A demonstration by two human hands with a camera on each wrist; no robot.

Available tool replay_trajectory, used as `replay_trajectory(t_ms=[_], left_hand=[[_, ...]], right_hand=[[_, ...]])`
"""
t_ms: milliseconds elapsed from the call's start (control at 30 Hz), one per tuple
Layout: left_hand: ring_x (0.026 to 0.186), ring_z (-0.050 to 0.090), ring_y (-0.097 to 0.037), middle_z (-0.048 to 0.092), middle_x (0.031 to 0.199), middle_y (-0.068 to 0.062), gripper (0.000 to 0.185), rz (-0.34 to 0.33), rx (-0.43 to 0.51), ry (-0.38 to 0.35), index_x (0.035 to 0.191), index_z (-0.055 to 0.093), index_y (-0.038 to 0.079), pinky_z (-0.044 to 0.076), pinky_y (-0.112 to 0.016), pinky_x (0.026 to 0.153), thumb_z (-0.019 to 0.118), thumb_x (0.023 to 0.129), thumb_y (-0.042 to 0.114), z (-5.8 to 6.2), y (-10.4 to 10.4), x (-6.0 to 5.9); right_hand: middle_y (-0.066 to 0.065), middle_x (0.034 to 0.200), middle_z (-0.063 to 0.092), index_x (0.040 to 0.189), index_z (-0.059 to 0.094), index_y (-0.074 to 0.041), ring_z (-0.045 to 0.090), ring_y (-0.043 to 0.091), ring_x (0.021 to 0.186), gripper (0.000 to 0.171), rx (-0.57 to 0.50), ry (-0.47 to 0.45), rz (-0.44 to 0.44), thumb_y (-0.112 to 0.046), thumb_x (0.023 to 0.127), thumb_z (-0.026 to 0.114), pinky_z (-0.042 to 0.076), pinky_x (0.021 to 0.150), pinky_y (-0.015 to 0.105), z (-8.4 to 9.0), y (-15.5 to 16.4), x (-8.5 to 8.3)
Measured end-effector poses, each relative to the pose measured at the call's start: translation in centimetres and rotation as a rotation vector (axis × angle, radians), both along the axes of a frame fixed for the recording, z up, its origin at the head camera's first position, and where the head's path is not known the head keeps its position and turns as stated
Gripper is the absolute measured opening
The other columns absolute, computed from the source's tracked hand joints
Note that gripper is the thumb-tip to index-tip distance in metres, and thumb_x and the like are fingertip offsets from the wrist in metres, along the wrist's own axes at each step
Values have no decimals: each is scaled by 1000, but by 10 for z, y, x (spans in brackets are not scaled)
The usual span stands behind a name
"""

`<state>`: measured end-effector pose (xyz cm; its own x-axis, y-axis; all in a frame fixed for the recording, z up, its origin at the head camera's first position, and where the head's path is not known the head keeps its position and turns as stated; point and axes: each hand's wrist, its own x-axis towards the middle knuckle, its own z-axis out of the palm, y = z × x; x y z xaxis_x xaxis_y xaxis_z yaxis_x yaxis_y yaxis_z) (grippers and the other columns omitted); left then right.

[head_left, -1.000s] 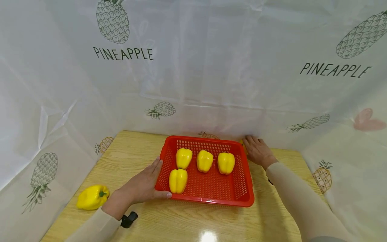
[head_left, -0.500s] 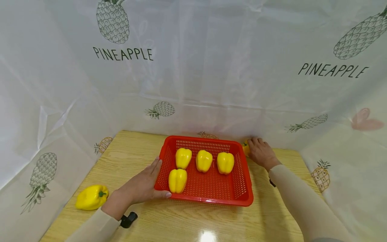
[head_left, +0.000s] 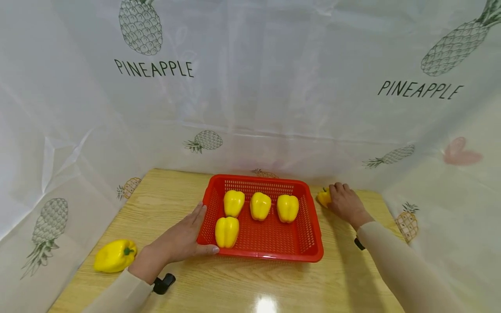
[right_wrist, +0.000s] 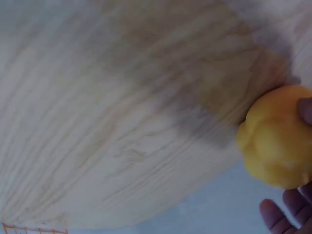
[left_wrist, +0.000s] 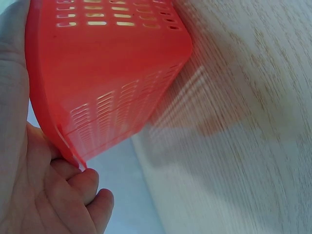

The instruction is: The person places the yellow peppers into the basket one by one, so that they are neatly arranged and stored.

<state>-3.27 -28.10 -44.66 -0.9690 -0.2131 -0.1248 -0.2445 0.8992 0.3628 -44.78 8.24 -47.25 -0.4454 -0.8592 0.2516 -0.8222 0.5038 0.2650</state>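
the right hand grasped a pepper just right of the basket, whose left end the left hand gripped.

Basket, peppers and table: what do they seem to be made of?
The basket looks like molded plastic, with a smooth, shiny rim and even slots. The peppers, smooth and glossy with bright highlights, could be real or plastic; I can't tell. The table shows wood grain and a bright reflection, so probably varnished wood or laminate.
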Motion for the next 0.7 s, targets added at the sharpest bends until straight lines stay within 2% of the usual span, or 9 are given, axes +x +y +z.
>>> replay_trajectory(t_ms=[233, 467, 567, 700], left_hand=[[158, 28, -45, 9, 177, -21, 136, -12, 9, 7, 167, 13, -3, 39, -57, 122, 64, 79, 88, 1, 0, -2], [158, 28, -45, 11, 176, -21, 137, -14, 0, 8, 167, 14, -2, 39, -58, 122, 63, 78, 89, 1, 0, 0], [157, 30, -47, 13, 176, -23, 136, -22, -5, 18, 167, 16, -3, 40, -59, 120, 64, 79, 88, 3, -1, -1], [155, 32, -50, 15, 175, -25, 134, -39, -2, 22, 166, 17, -5, 41, -60, 119, 65, 80, 86, 5, -2, -2]], right_hand=[[26, 93, 52, 107, 53, 13, 51, 39, 79, 53, -69, -33, -93, -29, 92, 81, 57, 64, 53, -3, 22, 20], [26, 89, 48, 98, 51, 14, 51, 41, 79, 66, -70, -100, -241, -45, 90, 82, 56, 62, 55, -4, 37, 50], [30, 96, 51, 104, 52, 15, 54, 45, 85, 72, -65, -101, -259, -49, 90, 80, 56, 67, 58, -1, 42, 56], [34, 118, 55, 127, 49, 15, 56, 52, 105, 89, -71, -118, -204, -53, 83, 86, 55, 82, 66, 4, 52, 57]])
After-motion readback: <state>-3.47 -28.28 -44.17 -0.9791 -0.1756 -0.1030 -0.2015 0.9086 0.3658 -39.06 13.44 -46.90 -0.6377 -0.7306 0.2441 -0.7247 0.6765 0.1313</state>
